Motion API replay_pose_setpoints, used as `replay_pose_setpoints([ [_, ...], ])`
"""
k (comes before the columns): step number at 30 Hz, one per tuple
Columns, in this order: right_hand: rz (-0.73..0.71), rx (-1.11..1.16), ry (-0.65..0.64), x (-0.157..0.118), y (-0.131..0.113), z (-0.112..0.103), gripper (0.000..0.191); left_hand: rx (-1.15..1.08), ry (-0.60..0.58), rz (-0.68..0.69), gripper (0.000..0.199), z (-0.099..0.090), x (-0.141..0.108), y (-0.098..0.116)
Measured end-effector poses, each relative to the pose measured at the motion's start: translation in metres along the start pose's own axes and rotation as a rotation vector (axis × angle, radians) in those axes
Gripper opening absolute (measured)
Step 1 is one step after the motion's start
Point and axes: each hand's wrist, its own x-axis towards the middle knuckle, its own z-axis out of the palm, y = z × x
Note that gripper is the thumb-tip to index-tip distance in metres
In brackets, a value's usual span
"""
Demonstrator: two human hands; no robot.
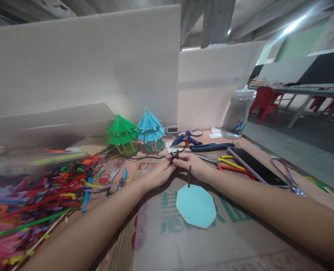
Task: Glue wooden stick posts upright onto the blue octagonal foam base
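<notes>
Left hand (pixel 163 172) and right hand (pixel 196 166) meet out in front, fingers bent inward, both pinched on a small brown piece (pixel 174 155) at their fingertips. Its ends poke upward; its long axis is too small to tell. Nearer than the grip, a blue board (pixel 196 207) bears an upright stick (pixel 189 176)

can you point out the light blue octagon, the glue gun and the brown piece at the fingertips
light blue octagon (pixel 196 206), head view: middle of its flat upper face
glue gun (pixel 184 138), head view: its dark blue body
brown piece (pixel 172 155), head view: its exposed upper part
</notes>
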Motion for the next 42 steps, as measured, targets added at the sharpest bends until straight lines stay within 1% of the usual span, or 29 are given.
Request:
replay_pose_setpoints([
  [2, -0.009, 0.025, -0.028, 0.001, 0.001, 0.001, 0.035, 0.010, -0.009, 0.014, 0.043, 0.000, 0.000, -0.001],
  [5, -0.020, 0.040, -0.037, 0.003, 0.004, 0.001, 0.036, 0.033, -0.010, 0.013, 0.042, 0.002, 0.001, -0.004],
  [9, -0.061, 0.001, -0.049, 0.007, 0.008, -0.002, 0.033, 0.087, -0.010, 0.006, 0.040, 0.006, 0.001, -0.006],
  [14, -0.113, -0.075, -0.006, 0.011, 0.009, -0.007, 0.032, 0.122, 0.000, -0.002, 0.046, 0.008, 0.001, -0.003],
  [16, -0.102, -0.086, -0.017, 0.009, 0.007, -0.006, 0.032, 0.113, 0.005, 0.008, 0.048, 0.007, 0.001, -0.002],
  [19, -0.036, -0.049, -0.004, 0.004, 0.002, -0.003, 0.028, 0.085, -0.005, 0.024, 0.050, 0.005, 0.002, -0.004],
  [22, 0.021, -0.016, 0.038, 0.000, -0.002, 0.001, 0.025, 0.056, -0.043, 0.034, 0.051, 0.002, 0.003, -0.010],
  [24, 0.018, -0.020, 0.022, -0.001, -0.002, 0.003, 0.026, 0.051, -0.061, 0.034, 0.051, 0.000, 0.002, -0.013],
  [28, -0.021, -0.084, -0.037, 0.002, 0.001, 0.001, 0.030, 0.079, -0.068, 0.018, 0.046, -0.001, 0.002, -0.010],
  [31, -0.059, -0.148, -0.043, 0.005, 0.005, -0.002, 0.030, 0.117, -0.068, -0.010, 0.041, 0.004, 0.002, -0.006],
  [34, -0.078, -0.143, -0.023, 0.007, 0.006, -0.003, 0.029, 0.157, -0.072, -0.029, 0.036, 0.006, 0.001, -0.003],
  [36, -0.077, -0.092, 0.015, 0.006, 0.004, -0.003, 0.029, 0.171, -0.086, -0.036, 0.038, 0.000, -0.001, 0.000],
  [38, -0.059, -0.033, 0.065, 0.004, 0.001, -0.002, 0.028, 0.174, -0.097, -0.061, 0.047, -0.013, -0.002, 0.003],
  [39, -0.049, -0.013, 0.087, 0.003, -0.001, -0.001, 0.027, 0.171, -0.096, -0.084, 0.047, -0.022, -0.003, 0.005],
  [40, -0.036, -0.002, 0.102, 0.002, -0.002, 0.000, 0.026, 0.166, -0.084, -0.115, 0.045, -0.031, -0.003, 0.007],
  [42, -0.017, 0.001, 0.110, 0.001, -0.003, 0.001, 0.027, 0.148, -0.030, -0.180, 0.049, -0.045, -0.002, 0.011],
])
